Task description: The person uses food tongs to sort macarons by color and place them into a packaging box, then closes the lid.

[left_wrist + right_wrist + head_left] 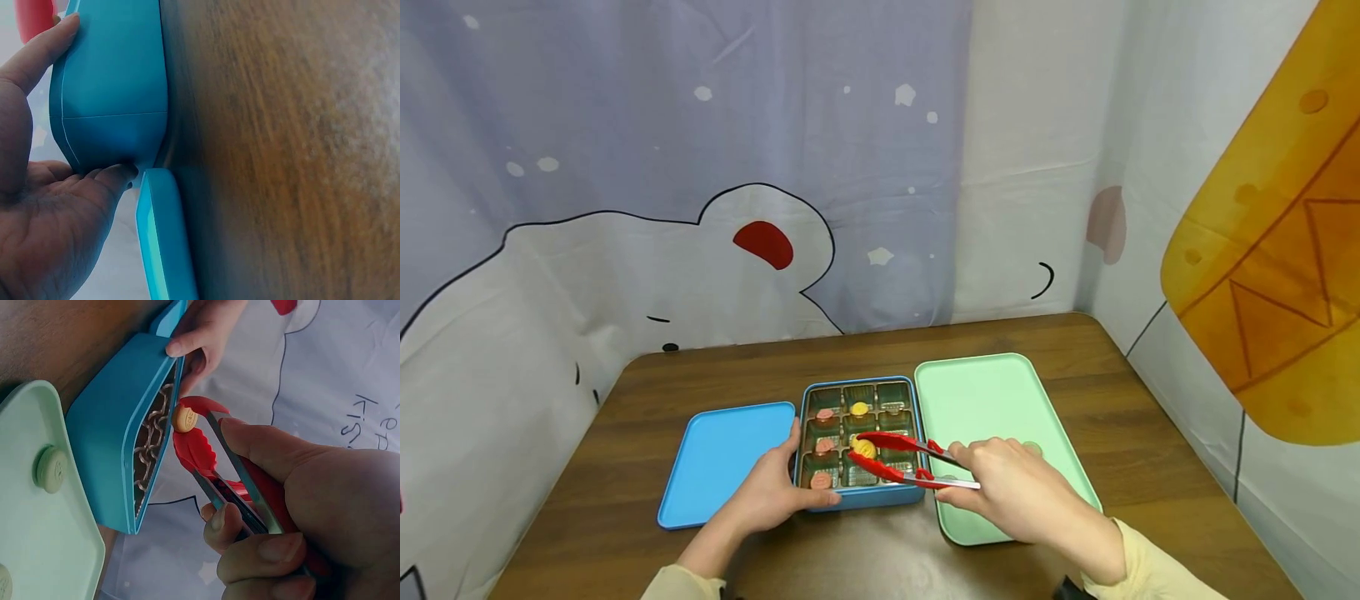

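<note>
A blue box (880,498) holds a gold tray divided into compartments. My left hand (766,492) grips its near left corner, thumb on the front rim and fingers along the left side. My right hand (1026,492) holds red-tipped tongs (880,468) with metal arms. Between the tong tips is a round yellow mooncake (185,419) with a stamped top, held over the box's middle column. Three pink mooncakes (824,446) sit down the left column, and another yellow mooncake (859,408) lies in the back middle compartment.
A pale green tray (977,392) lies right of the box, bearing green mooncakes (53,470), partly hidden by my right hand in the head view. Left of the box lies a flat blue lid (730,450). A printed curtain (880,167) hangs behind the wooden table (820,558).
</note>
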Motion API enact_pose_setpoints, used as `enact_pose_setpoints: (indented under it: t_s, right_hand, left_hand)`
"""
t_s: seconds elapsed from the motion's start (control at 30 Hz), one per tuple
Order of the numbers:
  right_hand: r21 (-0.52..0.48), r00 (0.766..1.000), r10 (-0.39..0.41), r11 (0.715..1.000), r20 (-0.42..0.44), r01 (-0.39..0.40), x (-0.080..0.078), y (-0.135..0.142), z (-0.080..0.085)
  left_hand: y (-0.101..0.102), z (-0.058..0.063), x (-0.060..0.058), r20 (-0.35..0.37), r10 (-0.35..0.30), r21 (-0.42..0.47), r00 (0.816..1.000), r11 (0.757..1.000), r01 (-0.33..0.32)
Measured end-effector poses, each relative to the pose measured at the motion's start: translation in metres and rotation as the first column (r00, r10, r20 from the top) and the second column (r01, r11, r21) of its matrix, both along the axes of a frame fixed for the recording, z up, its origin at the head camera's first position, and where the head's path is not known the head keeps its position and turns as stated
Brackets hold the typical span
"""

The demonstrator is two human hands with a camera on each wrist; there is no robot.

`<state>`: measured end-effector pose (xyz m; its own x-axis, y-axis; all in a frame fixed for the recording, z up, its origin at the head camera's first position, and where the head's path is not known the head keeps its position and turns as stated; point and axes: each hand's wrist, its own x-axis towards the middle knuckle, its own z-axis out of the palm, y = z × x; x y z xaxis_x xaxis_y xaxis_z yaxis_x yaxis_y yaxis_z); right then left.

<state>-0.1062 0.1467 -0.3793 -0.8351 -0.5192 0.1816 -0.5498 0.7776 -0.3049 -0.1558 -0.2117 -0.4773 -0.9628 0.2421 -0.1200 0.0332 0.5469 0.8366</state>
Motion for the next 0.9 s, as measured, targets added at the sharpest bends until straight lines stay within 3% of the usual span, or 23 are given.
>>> enact_pose_setpoints:
  t_s: [0.9]
  right_hand:
    - [-0.021, 0.999, 0.029, 0.999, 0.018, -0.029, -0.002, -0.005, -0.011]
  left_hand:
    - [0.001, 0.0, 0.0, 0.0, 0.002, 0.002, 1.0, 1.0, -0.002]
